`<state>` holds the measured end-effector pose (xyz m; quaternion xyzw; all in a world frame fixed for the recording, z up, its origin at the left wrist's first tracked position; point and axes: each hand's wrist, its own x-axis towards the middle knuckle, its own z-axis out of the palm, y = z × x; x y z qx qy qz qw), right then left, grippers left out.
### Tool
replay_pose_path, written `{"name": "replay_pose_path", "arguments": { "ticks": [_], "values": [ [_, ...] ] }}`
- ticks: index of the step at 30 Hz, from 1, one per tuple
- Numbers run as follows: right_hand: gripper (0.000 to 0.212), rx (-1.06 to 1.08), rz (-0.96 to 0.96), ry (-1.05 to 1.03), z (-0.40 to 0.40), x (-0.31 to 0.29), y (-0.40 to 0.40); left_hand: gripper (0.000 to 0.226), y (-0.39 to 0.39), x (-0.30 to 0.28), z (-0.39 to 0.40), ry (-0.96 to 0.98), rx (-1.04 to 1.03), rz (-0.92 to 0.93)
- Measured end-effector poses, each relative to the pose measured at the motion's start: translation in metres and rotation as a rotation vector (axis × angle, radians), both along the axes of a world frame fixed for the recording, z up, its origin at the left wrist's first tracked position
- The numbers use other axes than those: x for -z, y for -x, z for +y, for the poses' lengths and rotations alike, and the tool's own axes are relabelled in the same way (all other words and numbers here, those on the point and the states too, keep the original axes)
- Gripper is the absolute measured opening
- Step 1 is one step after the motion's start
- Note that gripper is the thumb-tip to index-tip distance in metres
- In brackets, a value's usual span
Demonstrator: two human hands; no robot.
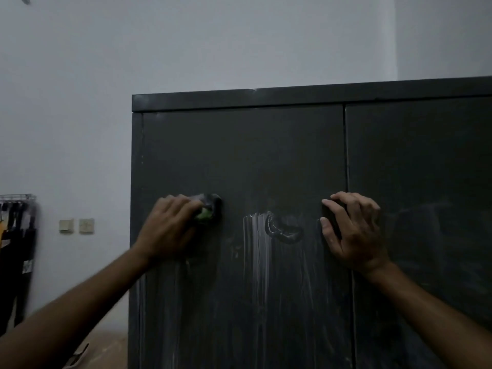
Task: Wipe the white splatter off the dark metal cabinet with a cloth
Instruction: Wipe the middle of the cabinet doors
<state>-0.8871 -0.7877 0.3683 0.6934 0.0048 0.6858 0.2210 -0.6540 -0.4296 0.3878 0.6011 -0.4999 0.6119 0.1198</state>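
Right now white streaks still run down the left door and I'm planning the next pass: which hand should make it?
Left. The left hand already grips the cloth against the cabinet, beside the white streaks. The right hand rests bare on the door seam, bracing.

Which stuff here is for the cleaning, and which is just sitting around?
For the cleaning: cloth under the left hand; white streaks; cabinet; right hand resting on the door.

Just around: clothes rack; wall switches.
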Motion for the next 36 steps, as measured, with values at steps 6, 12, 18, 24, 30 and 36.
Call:
{"name": "replay_pose_path", "arguments": {
  "ticks": [6, 12, 18, 24, 30, 36],
  "values": [
    [0.041, 0.013, 0.004, -0.019, 0.0, 0.001, 0.001, 0.044, -0.004, -0.063, 0.005, 0.655, -0.027, 0.417],
    [0.042, 0.011, 0.012, -0.019, 0.0, 0.0, -0.002, 0.041, -0.007, -0.025, 0.014, 0.109, -0.013, 0.088],
    [0.043, 0.014, 0.009, -0.024, -0.001, 0.0, -0.002, 0.048, -0.008, -0.163, -0.001, 0.832, -0.035, 0.498],
    [0.044, 0.016, 0.008, -0.026, 0.0, 0.0, -0.002, 0.04, 0.015, -0.085, -0.02, 0.046, -0.02, -0.032],
    [0.044, 0.026, 0.01, -0.039, 0.001, 0.0, -0.001, 0.046, 0.012, -0.178, -0.032, 0.744, 0.023, 0.384],
    [0.044, 0.024, 0.012, -0.041, 0.001, 0.0, -0.001, 0.035, 0.073, -0.165, -0.11, 0.165, 0.041, -0.071]
  ]
}}
